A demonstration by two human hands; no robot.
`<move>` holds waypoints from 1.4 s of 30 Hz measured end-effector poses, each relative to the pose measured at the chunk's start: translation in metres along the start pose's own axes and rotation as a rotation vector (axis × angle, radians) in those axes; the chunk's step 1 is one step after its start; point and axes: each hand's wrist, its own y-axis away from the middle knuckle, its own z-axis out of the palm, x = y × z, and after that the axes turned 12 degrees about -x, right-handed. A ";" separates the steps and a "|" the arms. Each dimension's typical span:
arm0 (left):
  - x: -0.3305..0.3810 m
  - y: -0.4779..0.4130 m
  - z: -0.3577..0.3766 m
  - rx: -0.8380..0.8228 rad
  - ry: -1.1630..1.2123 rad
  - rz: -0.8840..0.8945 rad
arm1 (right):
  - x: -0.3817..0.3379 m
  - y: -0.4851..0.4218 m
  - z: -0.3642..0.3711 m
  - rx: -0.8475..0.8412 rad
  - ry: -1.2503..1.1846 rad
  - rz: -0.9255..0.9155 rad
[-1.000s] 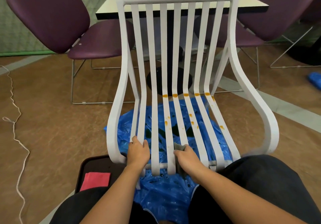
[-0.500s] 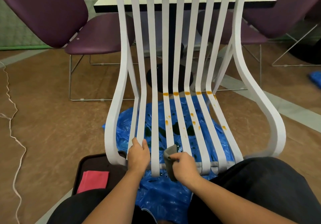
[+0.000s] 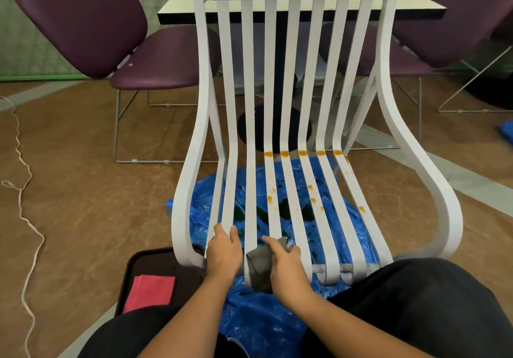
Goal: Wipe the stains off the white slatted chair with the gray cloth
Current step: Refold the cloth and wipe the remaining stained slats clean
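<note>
The white slatted chair stands in the middle of the view on a blue plastic sheet spread on the floor, its seat facing the person. Orange stains run across the slats at the far bend of the seat and dot several slats nearer in. The left hand curls round a slat near the seat's near-left edge, while the right hand holds the bunched gray cloth against the near ends of the middle slats, forefinger stretched out over it. To the near left, a red cloth lies on a dark tray.
</note>
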 end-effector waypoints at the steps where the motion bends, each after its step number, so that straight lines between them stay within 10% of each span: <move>1: 0.000 0.000 0.000 0.001 0.000 0.000 | 0.003 -0.002 0.002 0.005 0.191 -0.114; 7: 0.000 -0.001 0.001 0.019 0.008 0.008 | 0.018 -0.012 0.022 0.279 0.260 -0.093; 42: 0.021 -0.023 -0.009 -0.109 -0.127 -0.265 | 0.013 -0.034 0.020 0.270 0.391 -0.004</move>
